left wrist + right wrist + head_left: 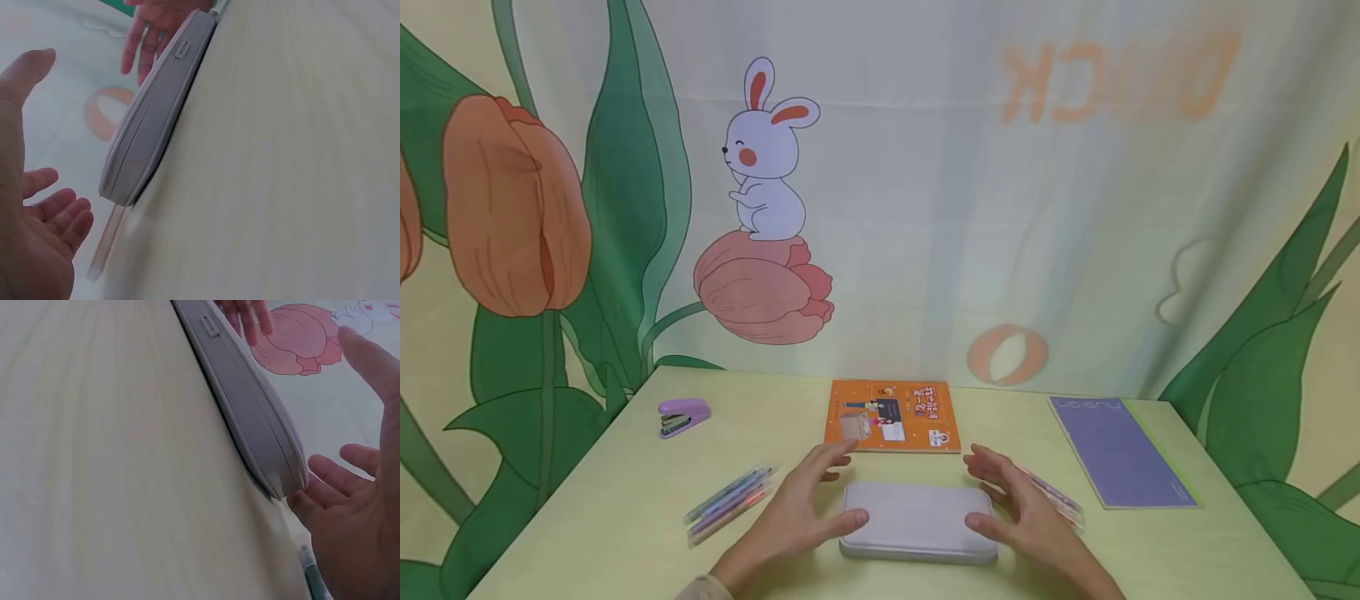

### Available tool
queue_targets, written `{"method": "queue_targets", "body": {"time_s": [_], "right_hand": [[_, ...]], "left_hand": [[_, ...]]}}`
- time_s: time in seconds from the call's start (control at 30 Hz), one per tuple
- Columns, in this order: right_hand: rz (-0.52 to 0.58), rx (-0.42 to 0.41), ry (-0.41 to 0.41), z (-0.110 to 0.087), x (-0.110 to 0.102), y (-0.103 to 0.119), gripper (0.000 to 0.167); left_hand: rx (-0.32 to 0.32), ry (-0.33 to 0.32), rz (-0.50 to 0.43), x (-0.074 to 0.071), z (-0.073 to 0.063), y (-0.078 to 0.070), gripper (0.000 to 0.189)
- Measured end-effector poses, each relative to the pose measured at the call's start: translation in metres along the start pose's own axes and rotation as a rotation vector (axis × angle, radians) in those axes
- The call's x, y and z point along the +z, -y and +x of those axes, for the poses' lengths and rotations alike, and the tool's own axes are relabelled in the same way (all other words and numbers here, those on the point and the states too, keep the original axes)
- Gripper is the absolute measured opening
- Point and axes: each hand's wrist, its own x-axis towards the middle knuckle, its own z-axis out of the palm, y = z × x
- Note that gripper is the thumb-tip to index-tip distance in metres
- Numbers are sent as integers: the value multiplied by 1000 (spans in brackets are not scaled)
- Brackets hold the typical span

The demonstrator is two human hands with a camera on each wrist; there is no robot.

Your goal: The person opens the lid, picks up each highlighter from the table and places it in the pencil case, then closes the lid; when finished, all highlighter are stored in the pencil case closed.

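Note:
A pale grey-lilac pencil case (917, 521) lies flat and closed near the front of the table. My left hand (797, 512) is beside its left end, fingers spread and thumb extended toward the top; in the left wrist view a gap shows between fingers and case (153, 119). At the other end is my right hand (1021, 510), thumb near the top edge. In the right wrist view some of its fingers (334, 497) are close against the case's end; whether they touch it I cannot tell. Neither hand grips anything.
Several colored pens (730, 504) lie left of the left hand. More pens (1056, 498) are partly hidden behind the right hand. Behind the case lies an orange book (891, 417). A purple notebook (1123, 454) is at right, a purple stapler (683, 417) at far left. A printed curtain (910, 208) hangs behind.

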Motion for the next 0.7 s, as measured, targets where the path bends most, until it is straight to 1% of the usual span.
{"method": "queue_targets", "body": {"time_s": [0.13,0.3,0.37,0.4,0.5,0.6,0.7], "right_hand": [[-8,32,37,-4,1,-6,83],[-56,-6,46,-8,1,-11,88],[-106,-17,47,-10,2,-13,90],[-131,-9,50,-11,2,-13,92],[-216,5,59,-11,2,-14,95],[-320,-1,62,-10,3,-13,99],[-392,-19,68,-9,4,-12,105]], "left_hand": [[-18,20,-20,4,-2,9,88],[1,39,-16,7,-5,22,95],[10,52,6,8,-6,27,99],[10,62,17,8,-6,29,101],[10,79,36,9,-7,31,106],[10,78,99,10,-7,30,107],[9,79,178,10,-7,29,107]]}}
